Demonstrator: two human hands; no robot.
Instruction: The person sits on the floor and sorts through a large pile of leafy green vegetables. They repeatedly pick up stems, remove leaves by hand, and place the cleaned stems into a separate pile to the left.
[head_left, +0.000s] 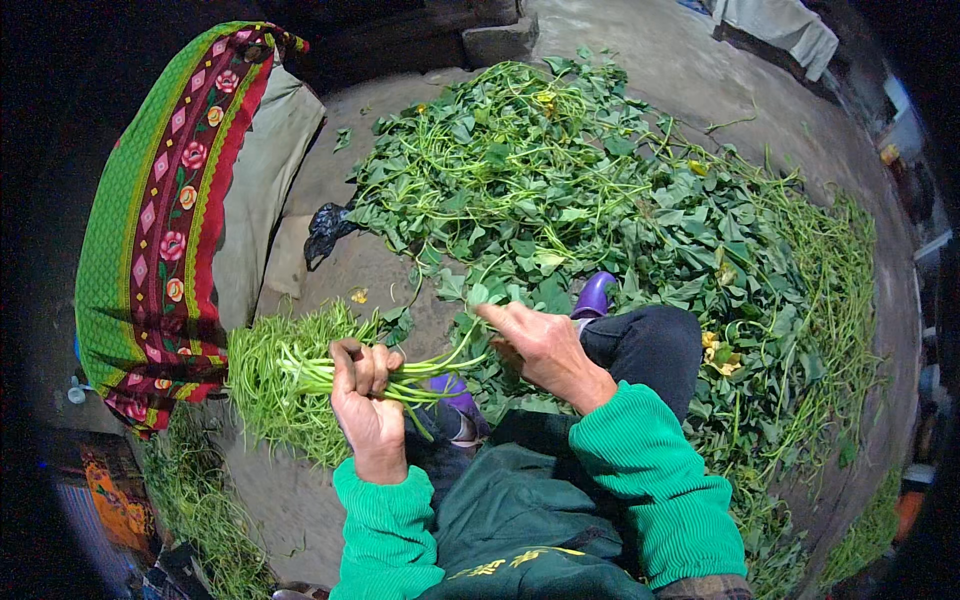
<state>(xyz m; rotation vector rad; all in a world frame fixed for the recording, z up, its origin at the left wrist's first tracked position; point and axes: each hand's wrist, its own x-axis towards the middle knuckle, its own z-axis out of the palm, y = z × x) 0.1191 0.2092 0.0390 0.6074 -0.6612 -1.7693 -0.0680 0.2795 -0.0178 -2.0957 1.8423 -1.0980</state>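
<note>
My left hand is closed around a bundle of pale green leaf stalks, whose ends stick out on both sides of the fist. To its right, my right hand pinches a leafy stem near the far ends of the bundle; its fingertips are partly hidden behind the hand. Beyond both hands spreads a large heap of green leafy vines, which also runs down the right side. A pile of stripped stalks lies on the floor just left of my left hand.
A flowered green and red cloth covers something at the left, beside a pale sack. A crumpled black plastic bag lies on the concrete floor. My purple shoes stand among the leaves. More thin stems lie at lower left.
</note>
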